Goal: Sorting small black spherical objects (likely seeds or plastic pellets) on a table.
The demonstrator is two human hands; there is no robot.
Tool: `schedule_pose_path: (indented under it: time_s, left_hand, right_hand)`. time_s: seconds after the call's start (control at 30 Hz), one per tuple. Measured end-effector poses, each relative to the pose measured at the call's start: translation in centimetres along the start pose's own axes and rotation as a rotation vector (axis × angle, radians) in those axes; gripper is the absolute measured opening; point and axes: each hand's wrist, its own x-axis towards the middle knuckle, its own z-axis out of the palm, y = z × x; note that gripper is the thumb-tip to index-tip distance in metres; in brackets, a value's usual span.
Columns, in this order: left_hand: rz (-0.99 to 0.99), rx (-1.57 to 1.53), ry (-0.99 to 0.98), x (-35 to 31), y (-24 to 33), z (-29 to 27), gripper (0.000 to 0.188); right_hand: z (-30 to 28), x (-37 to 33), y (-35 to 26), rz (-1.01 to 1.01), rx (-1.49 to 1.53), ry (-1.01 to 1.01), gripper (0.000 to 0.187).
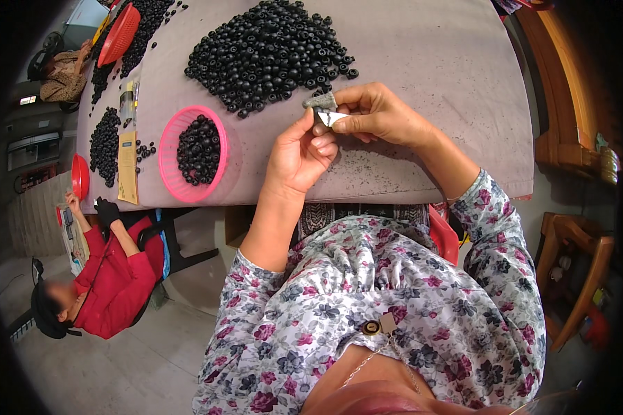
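Observation:
Both my hands meet over the table, just below a large pile of black, round, bead-like pieces with holes (266, 59). My left hand (300, 155) is closed in a pinch, and a bit of a small dark piece shows at its fingertips, mostly hidden. My right hand (384, 119) grips a small white, pointed, blade-like piece (332, 119) between thumb and fingers, its tip up against the left fingertips. A grey fabric finger cover (321, 102) sits on the right index finger. Dark crumbs lie scattered on the cloth beneath the hands.
A pink mesh basket (221, 166) holding black pieces stands left of my hands. Beyond it are a tan card (127, 166), a smaller black pile (104, 146) and red baskets (120, 34). A person in red (121, 277) works at the left edge. Wooden furniture (567, 90) stands right.

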Motion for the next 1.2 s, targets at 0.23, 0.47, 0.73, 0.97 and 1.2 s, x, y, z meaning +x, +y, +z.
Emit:
schedule_pose_path:
  time_s: [0.23, 0.47, 0.73, 0.97, 1.2]
  left_hand:
    - [0.011, 0.036, -0.036, 0.0, 0.0, -0.5, 0.027]
    - [0.011, 0.009, -0.037, 0.0, -0.2, -0.6, 0.021]
    - [0.046, 0.008, -0.018, 0.2, -0.1, -0.6, 0.019]
    - [0.03, -0.001, 0.005, 0.0, -0.1, -0.3, 0.019]
    - [0.0, 0.027, -0.033, -0.2, -0.2, 0.0, 0.024]
  right_hand:
    - [-0.1, -0.1, -0.6, 0.051, -0.013, 0.001, 0.017]
    - [-0.1, -0.1, -0.8, 0.085, 0.025, 0.024, 0.019]
    - [0.3, 0.0, -0.5, 0.033, -0.004, 0.028, 0.029]
    - [0.2, 0.1, -0.5, 0.033, -0.005, 0.014, 0.029]
    - [0.5, -0.4, -1.0, 0.016, 0.024, 0.008, 0.028]
